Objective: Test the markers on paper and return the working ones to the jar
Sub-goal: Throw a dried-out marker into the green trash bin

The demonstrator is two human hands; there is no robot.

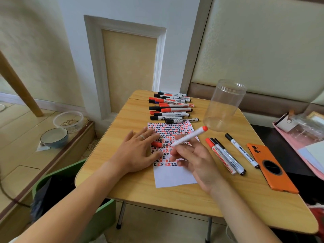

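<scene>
Two hands over paper [172, 174]: left hand [138, 151] flat, pinning sheet beside loose red cap [156, 144]; right hand [194, 157] pinching uncapped marker [190, 136]. Jar [224, 106] empty, near. Risks: smearing wet ink, nudging cap off table [140, 186].

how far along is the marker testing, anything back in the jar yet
Done: the paper is mostly filled with red and black test marks, and four markers lie apart on the right. In hand: the right hand holds a red marker; the left hand presses the paper. Left: the jar is empty, and a row of markers waits behind.
</scene>
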